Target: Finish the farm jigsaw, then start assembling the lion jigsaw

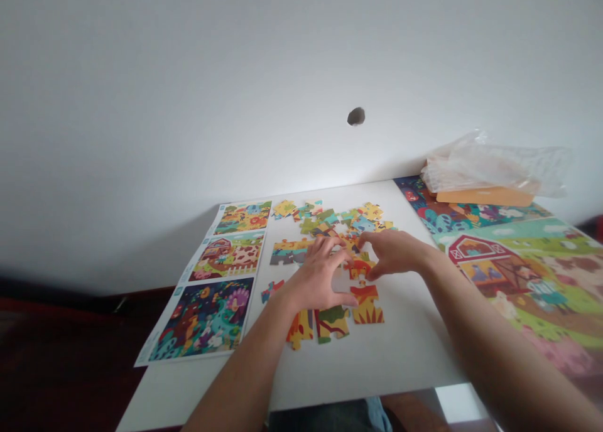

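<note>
Several jigsaw puzzle pieces lie on the white table (330, 375) in front of me. My left hand (323, 274) is over the middle of them, its fingers curved and spread, the thumb well apart. Facing it from the right, my right hand (393, 252) has its thumb and fingers apart. Between the hands lies a red-orange puzzle piece (360, 269); whether a fingertip touches it I cannot tell. Closer to me are a yellow piece with orange leaves (368, 307) and a green-and-yellow piece (333, 324). A grey-and-blue joined strip (287, 253) sits left of my left hand, which hides some pieces.
On the left, a sheet with three pictures (221, 256) overhangs the table edge. A finished farm picture (541, 281) lies on the right beside a dark forest picture (428, 213). An orange box lid or tray (485, 196) under clear plastic (494, 165) stands by the wall.
</note>
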`<act>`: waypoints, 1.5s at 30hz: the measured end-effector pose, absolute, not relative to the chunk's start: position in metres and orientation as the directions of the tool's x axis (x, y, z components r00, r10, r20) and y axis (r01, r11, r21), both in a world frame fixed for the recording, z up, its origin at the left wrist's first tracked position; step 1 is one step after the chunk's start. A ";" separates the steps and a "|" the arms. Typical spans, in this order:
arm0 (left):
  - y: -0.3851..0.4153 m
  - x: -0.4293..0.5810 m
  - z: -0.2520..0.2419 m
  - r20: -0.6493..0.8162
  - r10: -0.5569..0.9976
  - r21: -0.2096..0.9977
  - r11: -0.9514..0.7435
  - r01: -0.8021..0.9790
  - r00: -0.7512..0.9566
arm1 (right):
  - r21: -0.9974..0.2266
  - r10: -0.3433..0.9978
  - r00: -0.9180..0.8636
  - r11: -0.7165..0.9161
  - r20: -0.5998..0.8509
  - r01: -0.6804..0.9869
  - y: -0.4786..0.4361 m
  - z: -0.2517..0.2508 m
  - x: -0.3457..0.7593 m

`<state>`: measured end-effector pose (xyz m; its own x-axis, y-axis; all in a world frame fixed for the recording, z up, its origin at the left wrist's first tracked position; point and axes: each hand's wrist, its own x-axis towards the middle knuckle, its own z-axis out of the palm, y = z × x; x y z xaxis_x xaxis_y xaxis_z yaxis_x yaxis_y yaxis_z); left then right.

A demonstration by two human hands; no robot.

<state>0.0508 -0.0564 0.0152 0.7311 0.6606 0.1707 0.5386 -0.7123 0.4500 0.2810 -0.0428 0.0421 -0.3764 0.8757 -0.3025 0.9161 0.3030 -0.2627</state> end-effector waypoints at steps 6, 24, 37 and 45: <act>-0.059 0.056 0.007 0.093 0.636 0.417 -0.723 0.551 0.766 | -0.255 0.858 -0.398 0.326 -0.323 0.910 -0.044 0.041 0.277; -0.056 0.052 0.005 0.024 0.672 0.399 -0.686 0.609 0.740 | -0.199 0.865 -0.409 0.364 -0.289 0.910 -0.045 0.040 0.276; -0.058 0.051 0.008 0.008 0.663 0.414 -0.683 0.602 0.748 | -0.223 0.855 -0.413 0.356 -0.313 0.907 -0.044 0.043 0.278; -0.057 0.051 0.007 0.001 0.668 0.421 -0.675 0.606 0.744 | -0.243 0.849 -0.404 0.335 -0.341 0.910 -0.045 0.042 0.280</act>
<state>0.0508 -0.0568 0.0067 0.7441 0.6681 0.0009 0.6059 -0.6753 0.4205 0.2796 -0.0451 0.0416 -0.4037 0.8488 -0.3414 0.9103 0.3352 -0.2430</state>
